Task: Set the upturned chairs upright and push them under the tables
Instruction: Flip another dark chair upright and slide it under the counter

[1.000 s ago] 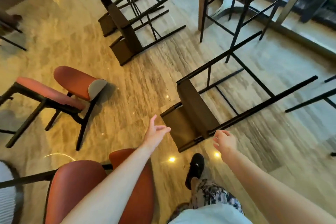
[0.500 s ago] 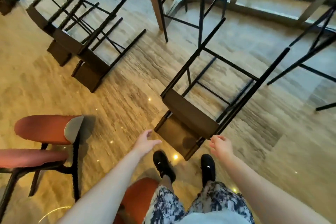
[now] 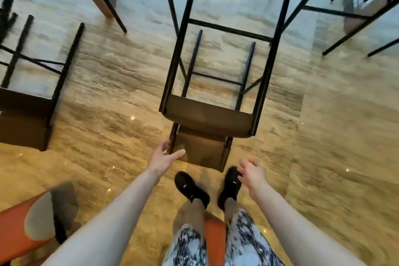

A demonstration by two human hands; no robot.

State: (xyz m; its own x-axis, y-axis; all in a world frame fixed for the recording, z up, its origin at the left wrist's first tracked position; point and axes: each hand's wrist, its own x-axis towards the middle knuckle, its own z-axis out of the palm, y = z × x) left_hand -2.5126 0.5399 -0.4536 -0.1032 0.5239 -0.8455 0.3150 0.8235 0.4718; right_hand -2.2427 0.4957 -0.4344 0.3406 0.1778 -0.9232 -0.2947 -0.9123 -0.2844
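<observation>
the brown tipped-over chair lies on the floor just past the person's shoes. the left hand and right hand are spread wide and empty, near its backrest. it looks stiff and a bit heavy, so gripping both backrest sides seems best.

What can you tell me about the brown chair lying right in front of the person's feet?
The brown chair lies tipped over on the shiny floor, its four thin black legs pointing away from the person. Seat and backrest look brown and padded; crossbars join the legs. The left hand reaches open beside the backrest, the right hand hangs open near it. Neither grips it.
</observation>
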